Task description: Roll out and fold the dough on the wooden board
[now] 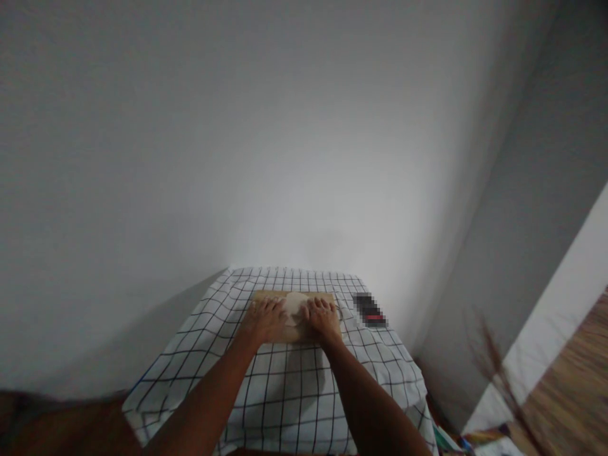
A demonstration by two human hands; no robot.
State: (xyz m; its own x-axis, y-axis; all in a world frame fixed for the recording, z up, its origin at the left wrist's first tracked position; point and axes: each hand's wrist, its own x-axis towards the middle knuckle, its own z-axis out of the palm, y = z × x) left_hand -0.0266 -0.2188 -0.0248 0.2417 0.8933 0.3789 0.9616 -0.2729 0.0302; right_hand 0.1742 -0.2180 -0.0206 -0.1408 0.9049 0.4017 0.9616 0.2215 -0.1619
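A pale, flattened piece of dough point(295, 306) lies on a wooden board point(291, 337). My left hand point(266, 316) rests palm down on the left side of the board, its fingers stretched toward the dough and touching its edge. From the other side my right hand point(323, 318) lies with fingers spread, the fingertips at the dough's right edge. Both hands are open, and neither is wrapped round anything. Parts of the board and of the dough's sides are hidden under my hands.
A white tablecloth point(285, 405) with dark grid lines covers the table. To the right of the board lies a dark, blurred-out object point(369, 310) with a red mark. A pale wall point(304, 158) rises behind the table. Colourful items point(484, 437) sit at the lower right, near blurred dry twigs point(494, 354).
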